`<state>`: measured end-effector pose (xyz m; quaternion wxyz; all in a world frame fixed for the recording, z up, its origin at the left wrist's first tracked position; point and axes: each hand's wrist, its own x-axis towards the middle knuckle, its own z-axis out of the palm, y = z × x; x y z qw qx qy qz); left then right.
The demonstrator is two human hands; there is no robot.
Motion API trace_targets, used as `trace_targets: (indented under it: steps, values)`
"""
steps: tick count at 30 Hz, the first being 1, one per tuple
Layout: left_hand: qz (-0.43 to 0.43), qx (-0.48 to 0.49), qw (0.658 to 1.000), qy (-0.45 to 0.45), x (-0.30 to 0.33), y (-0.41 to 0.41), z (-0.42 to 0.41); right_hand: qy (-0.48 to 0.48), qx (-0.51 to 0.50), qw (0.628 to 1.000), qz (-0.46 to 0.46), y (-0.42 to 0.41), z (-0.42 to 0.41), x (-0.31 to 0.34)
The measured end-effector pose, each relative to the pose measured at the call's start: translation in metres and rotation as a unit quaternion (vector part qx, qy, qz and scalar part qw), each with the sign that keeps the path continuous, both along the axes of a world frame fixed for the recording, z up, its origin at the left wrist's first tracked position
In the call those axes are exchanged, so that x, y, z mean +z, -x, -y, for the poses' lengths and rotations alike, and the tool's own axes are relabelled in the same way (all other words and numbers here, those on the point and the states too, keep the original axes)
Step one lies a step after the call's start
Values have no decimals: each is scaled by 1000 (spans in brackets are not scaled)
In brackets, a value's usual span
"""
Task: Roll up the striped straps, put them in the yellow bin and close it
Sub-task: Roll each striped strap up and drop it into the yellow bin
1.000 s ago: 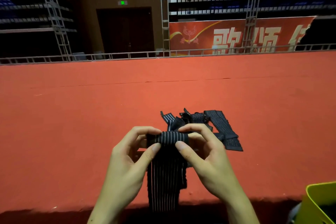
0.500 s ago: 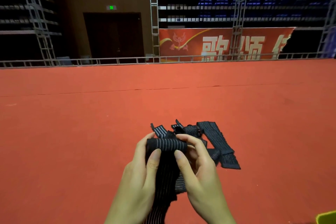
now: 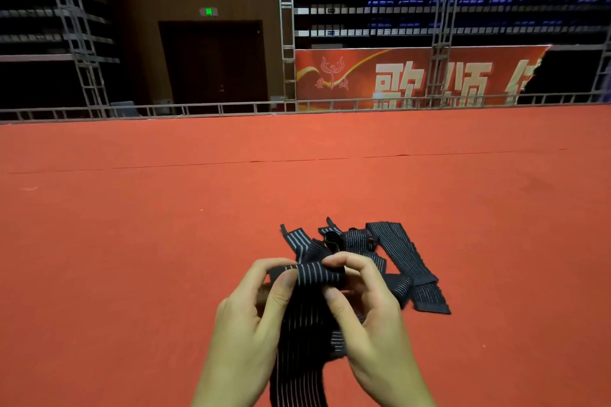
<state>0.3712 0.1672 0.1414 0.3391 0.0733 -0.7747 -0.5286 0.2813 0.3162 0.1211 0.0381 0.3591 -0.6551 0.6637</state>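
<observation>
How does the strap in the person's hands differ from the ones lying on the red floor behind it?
The held strap is pinched by the left hand and right hand; the loose straps lie untouched on the red floor. The held strap has a tight roll at its top with the tail hanging toward the camera; the loose straps lie in an unrolled, tangled heap. Both are dark with thin pale stripes.

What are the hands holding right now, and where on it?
Both hands, left and right, pinch one striped strap at its rolled top end, one hand at each side; the unrolled length hangs down between them.
</observation>
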Motion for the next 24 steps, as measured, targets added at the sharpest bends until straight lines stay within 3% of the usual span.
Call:
trace_targets:
  steps: [5,19,24]
  values:
    - [-24,-55,997,-42,0,2,3,-6,14,1000,7,2,-4,2]
    - [1,-100,995,19,-11,-13,11,-7,27,997,68,-2,-9,0]
    - [25,-88,993,-71,-11,-12,11,28,40,996,73,-7,-7,0]
